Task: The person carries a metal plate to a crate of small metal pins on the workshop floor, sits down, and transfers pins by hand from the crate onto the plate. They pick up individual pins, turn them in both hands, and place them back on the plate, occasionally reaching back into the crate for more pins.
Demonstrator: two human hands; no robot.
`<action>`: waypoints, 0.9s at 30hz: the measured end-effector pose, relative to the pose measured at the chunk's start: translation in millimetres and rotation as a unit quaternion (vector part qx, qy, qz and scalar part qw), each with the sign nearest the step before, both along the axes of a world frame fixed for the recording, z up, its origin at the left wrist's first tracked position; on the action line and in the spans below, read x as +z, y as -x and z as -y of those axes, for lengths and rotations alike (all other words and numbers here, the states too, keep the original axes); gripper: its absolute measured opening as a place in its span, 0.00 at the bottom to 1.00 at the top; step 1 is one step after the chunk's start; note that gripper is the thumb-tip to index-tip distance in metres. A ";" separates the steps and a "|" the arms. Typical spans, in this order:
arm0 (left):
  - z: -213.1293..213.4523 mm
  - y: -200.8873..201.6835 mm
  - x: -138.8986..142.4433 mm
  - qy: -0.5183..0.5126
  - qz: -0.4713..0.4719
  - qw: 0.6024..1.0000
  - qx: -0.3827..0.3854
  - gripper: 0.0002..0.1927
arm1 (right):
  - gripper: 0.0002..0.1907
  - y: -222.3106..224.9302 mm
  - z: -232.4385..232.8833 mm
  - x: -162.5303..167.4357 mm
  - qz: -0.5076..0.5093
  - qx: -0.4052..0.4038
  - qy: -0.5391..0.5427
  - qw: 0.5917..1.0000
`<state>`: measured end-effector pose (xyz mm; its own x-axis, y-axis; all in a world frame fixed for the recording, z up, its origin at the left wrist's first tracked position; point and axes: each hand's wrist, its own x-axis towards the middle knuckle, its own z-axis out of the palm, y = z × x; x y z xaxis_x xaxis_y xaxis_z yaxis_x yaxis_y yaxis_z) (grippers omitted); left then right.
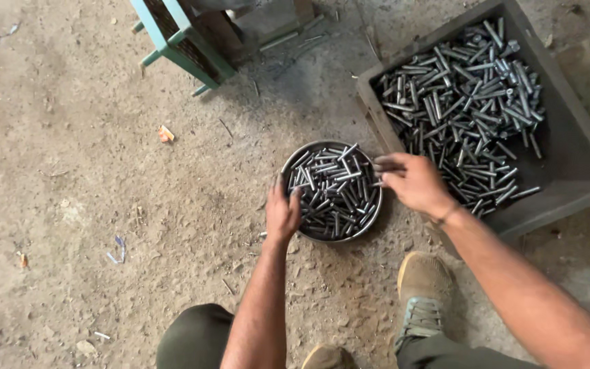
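Left hand grips bowl near-left rim; right hand pinches pins at right rim, beside tray. Bare floor left.

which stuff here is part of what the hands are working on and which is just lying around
In hand:
- left hand on the rim of the round metal bowl
- right hand over the bowl's far rim, holding metal pins
- square tray heaped with more pins

Lying about:
- green metal frame
- orange scrap
- blue scraps
- stray rods on the floor
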<state>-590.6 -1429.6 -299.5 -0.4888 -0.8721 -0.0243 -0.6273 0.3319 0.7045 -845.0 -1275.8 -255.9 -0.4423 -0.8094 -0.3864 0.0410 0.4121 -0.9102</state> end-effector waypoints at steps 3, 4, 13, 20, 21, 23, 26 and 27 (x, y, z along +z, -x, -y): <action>-13.4 -14.5 -7.5 -0.071 0.035 0.990 0.116 0.27 | 0.13 28.5 -36.9 18.4 -0.086 -0.069 -0.068 0.992; -14.5 -19.1 -8.4 -0.073 0.075 0.984 0.146 0.25 | 0.12 41.4 -47.3 21.8 -0.174 -0.083 -0.030 0.981; -22.3 -76.4 3.2 -0.069 0.317 0.945 0.053 0.15 | 0.65 105.1 -86.4 -13.1 -0.390 0.119 -0.264 0.874; -20.3 -72.2 -3.5 -0.068 0.316 0.945 0.046 0.19 | 0.64 82.0 -79.1 -16.0 -0.445 0.060 -0.250 0.858; -18.2 -68.7 -2.5 -0.076 0.288 0.951 0.078 0.18 | 0.63 81.8 -77.8 -13.3 -0.442 0.052 -0.237 0.864; -14.5 -58.7 -0.6 -0.095 0.235 0.957 0.143 0.18 | 0.64 78.7 -73.8 -9.8 -0.448 0.059 -0.242 0.859; -13.3 -46.2 -1.4 -0.133 0.098 0.977 0.137 0.17 | 0.66 73.0 -64.9 -8.6 -0.470 0.075 -0.262 0.839; -13.8 -45.1 -1.2 -0.142 0.061 0.978 0.139 0.16 | 0.65 71.7 -63.1 -8.9 -0.465 0.065 -0.260 0.844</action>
<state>-545.5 -1415.7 -300.6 -0.2125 -0.9202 -0.3289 -0.7507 -0.0618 0.6577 -916.8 -1212.7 -264.8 -0.6704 -0.7028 -0.2380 -0.6681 0.7113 -0.2186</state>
